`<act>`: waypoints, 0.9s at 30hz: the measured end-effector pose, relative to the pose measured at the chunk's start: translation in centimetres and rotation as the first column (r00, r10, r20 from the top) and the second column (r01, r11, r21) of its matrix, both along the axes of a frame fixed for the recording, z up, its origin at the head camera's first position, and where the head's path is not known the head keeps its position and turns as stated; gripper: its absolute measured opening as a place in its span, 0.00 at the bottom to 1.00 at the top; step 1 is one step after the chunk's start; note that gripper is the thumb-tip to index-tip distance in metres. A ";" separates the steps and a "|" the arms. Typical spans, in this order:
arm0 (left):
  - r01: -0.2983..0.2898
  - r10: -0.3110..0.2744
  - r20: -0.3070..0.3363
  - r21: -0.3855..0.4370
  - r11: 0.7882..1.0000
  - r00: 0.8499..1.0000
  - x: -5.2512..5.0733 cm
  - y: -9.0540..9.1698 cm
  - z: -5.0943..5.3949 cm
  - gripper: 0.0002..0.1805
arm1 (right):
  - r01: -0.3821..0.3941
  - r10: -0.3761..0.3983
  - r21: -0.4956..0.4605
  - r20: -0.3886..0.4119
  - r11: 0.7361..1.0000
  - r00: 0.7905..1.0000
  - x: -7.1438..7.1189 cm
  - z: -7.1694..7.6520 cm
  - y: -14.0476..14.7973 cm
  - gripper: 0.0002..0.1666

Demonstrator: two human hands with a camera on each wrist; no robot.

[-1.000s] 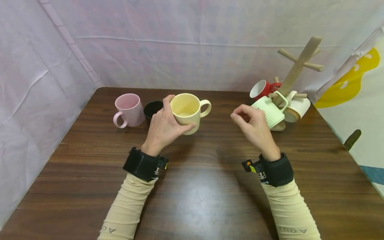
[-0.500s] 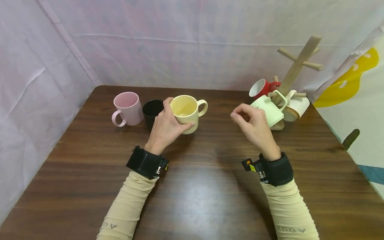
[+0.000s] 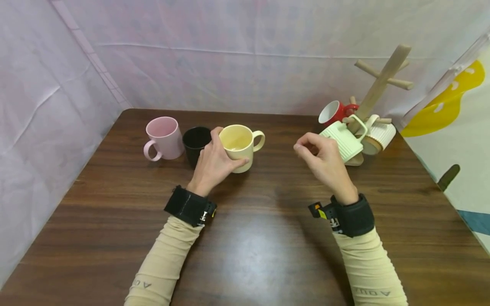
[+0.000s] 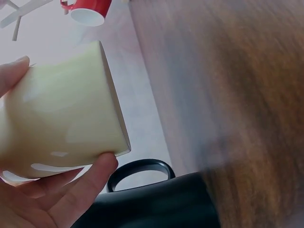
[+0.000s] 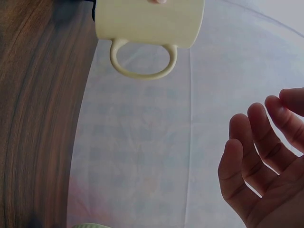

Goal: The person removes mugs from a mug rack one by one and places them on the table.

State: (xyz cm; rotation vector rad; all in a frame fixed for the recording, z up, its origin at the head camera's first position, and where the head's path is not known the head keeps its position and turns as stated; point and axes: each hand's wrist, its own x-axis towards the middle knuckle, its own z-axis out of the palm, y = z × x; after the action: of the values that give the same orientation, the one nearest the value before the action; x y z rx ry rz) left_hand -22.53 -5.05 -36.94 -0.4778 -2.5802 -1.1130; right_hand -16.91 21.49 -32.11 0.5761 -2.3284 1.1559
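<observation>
My left hand (image 3: pixel 215 165) grips a pale yellow mug (image 3: pixel 242 156) around its side, thumb in front, handle pointing right. In the left wrist view, the yellow mug's (image 4: pixel 61 109) base appears raised off the table. A black mug (image 3: pixel 193 146) stands just left of it, partly hidden by my left hand. Further left is a pink mug (image 3: pixel 168 142), its handle towards the left front. My right hand (image 3: pixel 323 157) hovers with loosely curled fingers and holds nothing. It is in front of a pale green ribbed mug (image 3: pixel 346 142) hanging on a wooden mug tree (image 3: pixel 377 87).
A red mug (image 3: pixel 334 114) and a white ribbed mug (image 3: pixel 383 135) also hang on the mug tree's lower pegs. Its upper pegs (image 3: pixel 401 84) hold no mugs. Behind the brown wooden table (image 3: pixel 268 238) hangs a pale cloth (image 3: pixel 229 76).
My left hand has lowered the yellow mug slightly, and its handle has shifted a little left. More of the black mug shows now. The right hand has stayed in place.
</observation>
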 end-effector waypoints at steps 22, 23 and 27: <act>-0.038 0.039 0.073 -0.025 0.999 0.997 -0.6 0.1 -1.3 0.54 | 0.003 -0.003 0.000 0.001 1.000 1.000 0.0 0.1 0.2 0.06; -0.040 0.041 0.075 -0.027 0.999 0.996 -0.6 0.1 -1.4 0.54 | 0.003 -0.003 -0.001 0.001 1.000 1.000 0.0 0.1 0.2 0.06; -0.049 0.051 0.074 -0.026 0.998 0.996 -0.6 0.1 -1.5 0.55 | -0.002 0.002 0.001 0.002 1.000 1.000 0.0 0.1 0.1 0.06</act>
State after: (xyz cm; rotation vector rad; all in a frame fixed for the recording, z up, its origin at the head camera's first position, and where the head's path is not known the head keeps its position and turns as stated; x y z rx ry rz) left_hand -23.10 -4.94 -38.43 -0.3814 -2.6571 -1.1046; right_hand -16.96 21.63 -32.02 0.5787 -2.3302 1.1572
